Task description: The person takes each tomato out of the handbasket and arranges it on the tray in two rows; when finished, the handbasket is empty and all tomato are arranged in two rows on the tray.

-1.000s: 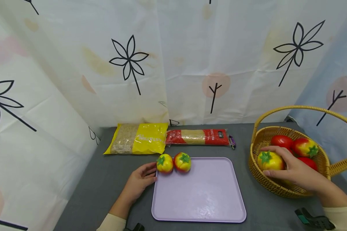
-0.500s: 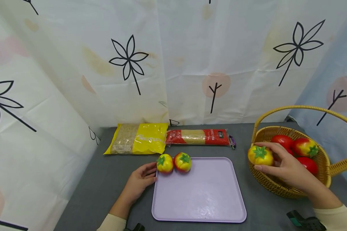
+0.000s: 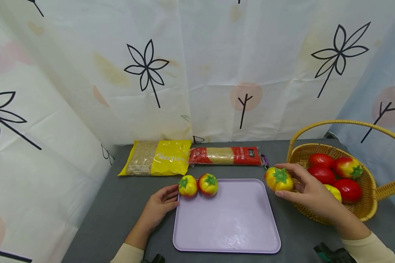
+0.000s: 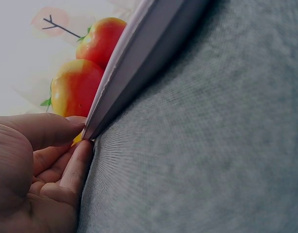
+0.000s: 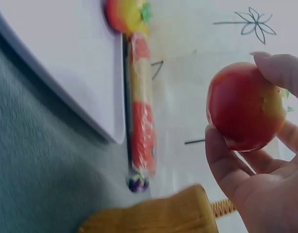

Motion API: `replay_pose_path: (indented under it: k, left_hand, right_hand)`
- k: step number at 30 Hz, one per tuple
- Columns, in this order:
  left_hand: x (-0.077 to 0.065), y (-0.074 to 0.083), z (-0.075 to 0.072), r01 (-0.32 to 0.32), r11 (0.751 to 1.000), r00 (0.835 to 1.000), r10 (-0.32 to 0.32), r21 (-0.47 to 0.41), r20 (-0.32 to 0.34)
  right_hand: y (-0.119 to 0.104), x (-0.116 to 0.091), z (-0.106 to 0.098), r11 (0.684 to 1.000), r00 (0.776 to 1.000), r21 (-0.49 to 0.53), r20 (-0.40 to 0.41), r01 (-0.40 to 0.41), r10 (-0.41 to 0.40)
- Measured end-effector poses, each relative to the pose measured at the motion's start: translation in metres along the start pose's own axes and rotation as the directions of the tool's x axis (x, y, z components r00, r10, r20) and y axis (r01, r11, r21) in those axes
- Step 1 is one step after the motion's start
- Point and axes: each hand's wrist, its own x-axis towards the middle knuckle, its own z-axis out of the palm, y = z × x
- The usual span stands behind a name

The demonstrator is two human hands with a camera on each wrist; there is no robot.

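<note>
Right hand (image 3: 311,193) has its fingers wrapped around a tomato (image 3: 278,179), held up between the basket (image 3: 365,213) and the lilac tray (image 3: 227,219). Left hand (image 3: 158,208) pinches the tray's corner beside 2 tomatoes (image 3: 198,185).

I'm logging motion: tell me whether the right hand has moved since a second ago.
Yes. The right hand, holding a tomato, has moved left out of the basket toward the tray.
</note>
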Motion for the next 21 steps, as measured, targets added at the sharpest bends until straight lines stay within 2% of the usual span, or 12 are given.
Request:
replay_pose_path:
  k: [4,12,21]
  left_hand:
    - [-0.001,-0.001,0.0,-0.008,1.0,1.0,0.008,0.01,-0.004]
    - [-0.001,0.0,0.0,0.001,1.0,1.0,-0.001,0.007,-0.007]
    - [0.0,0.001,0.0,0.007,1.0,1.0,-0.007,-0.005,-0.005]
  right_hand:
    - [-0.002,0.004,0.012,1.0,1.0,0.006,0.019,0.006,-0.006]
    - [0.0,0.015,0.032,0.996,0.995,-0.027,0.048,0.09,-0.088]
    - [0.014,0.03,0.055,0.999,0.994,-0.003,0.095,0.052,-0.051]
